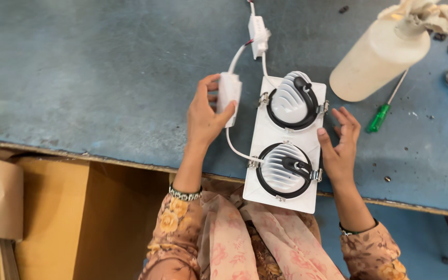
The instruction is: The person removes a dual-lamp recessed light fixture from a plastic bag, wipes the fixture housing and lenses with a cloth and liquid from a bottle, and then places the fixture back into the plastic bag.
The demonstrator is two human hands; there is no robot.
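Two hands at work. Left hand [206,116] wrapped around small white driver box [229,96] — thumb over its lower end, fingers curled behind, pinching it just off the table. Right hand [340,142] spread wide, fingers apart, holding nothing, palm just beside right edge of white twin downlight fixture [286,145], possibly brushing it; cannot tell for sure. Fixture at 9 o'clock from right fingers, at 3 o'clock from left; long axis roughly 12-to-6, lower end overhanging edge of blue table [105,78]. Right hand nearer fixture body. White cable [234,150] looping from box to lower lamp; second white connector block [258,31] at 12 o'clock. Cream cylinder [379,57] with rag on top at 1 o'clock of right hand, green screwdriver [382,116] just beyond fingertips — close, may crowd that side. Cardboard box [53,218] at 7 o'clock below table.
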